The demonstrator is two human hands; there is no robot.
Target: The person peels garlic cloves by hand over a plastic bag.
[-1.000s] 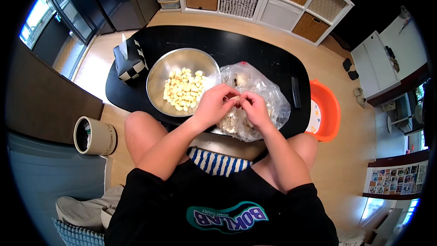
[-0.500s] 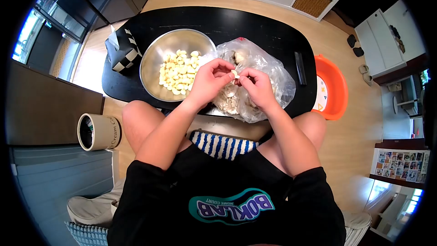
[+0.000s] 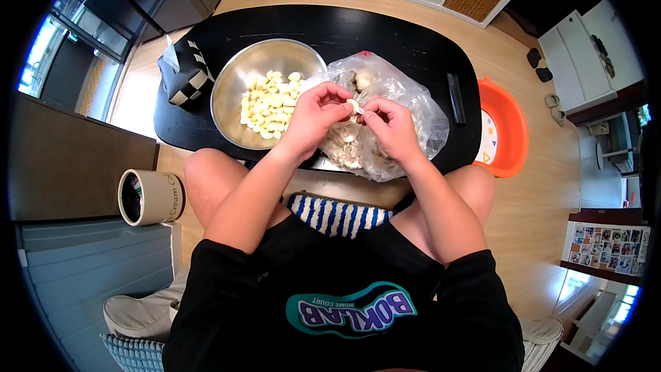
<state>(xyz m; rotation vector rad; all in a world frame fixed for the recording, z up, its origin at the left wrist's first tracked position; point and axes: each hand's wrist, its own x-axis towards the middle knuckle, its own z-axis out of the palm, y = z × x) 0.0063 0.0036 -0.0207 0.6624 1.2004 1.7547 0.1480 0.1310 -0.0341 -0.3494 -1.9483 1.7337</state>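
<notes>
A small pale garlic clove (image 3: 354, 105) is pinched between my two hands, above a clear plastic bag. My left hand (image 3: 318, 118) grips it between thumb and fingers. My right hand (image 3: 387, 126) pinches at its other side, with a whitish bit at the fingertips that looks like skin. Beneath, the plastic bag (image 3: 423, 114) lies open with garlic skins (image 3: 344, 148) and a garlic bulb (image 3: 363, 81) in it. Left of the bag, a steel bowl (image 3: 231, 72) holds many peeled garlic cloves (image 3: 270, 105).
On the black table (image 3: 344, 24) are a checkered tissue box (image 3: 186, 72) at left and a dark bar-shaped object (image 3: 455, 99) at right. An orange tub (image 3: 508, 131) stands on the floor at right, a cream bin (image 3: 151, 198) at left. A striped cloth (image 3: 337, 216) lies between my legs.
My hands stay in nearly the same place over the bag, with the fingers shifted slightly around the clove. The whole view has moved a little.
</notes>
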